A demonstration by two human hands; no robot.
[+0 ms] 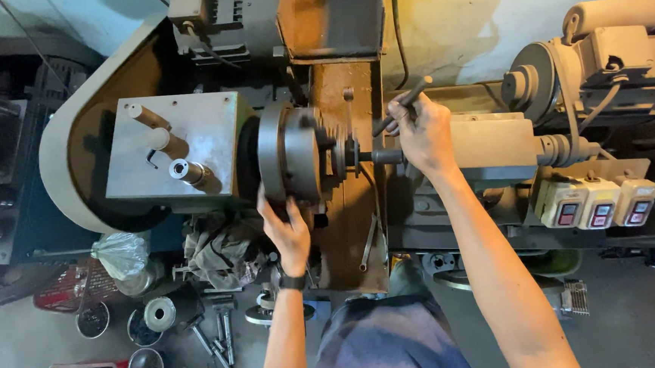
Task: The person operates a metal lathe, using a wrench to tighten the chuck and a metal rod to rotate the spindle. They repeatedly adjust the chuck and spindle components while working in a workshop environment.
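Person at small lathe, seen from above. Left hand [288, 232] grips lower rim of round chuck [289, 152], fingers curled on it. Right hand [423, 133] closed around dark lever handle [404, 103] beside tailstock [492, 147]. Three switch boxes [598, 204] at right; loose bolts [214, 342] on floor.

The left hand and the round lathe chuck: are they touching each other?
Touching. The head view shows the left hand with its fingers laid on the lower rim of the round chuck, with no gap visible between them.
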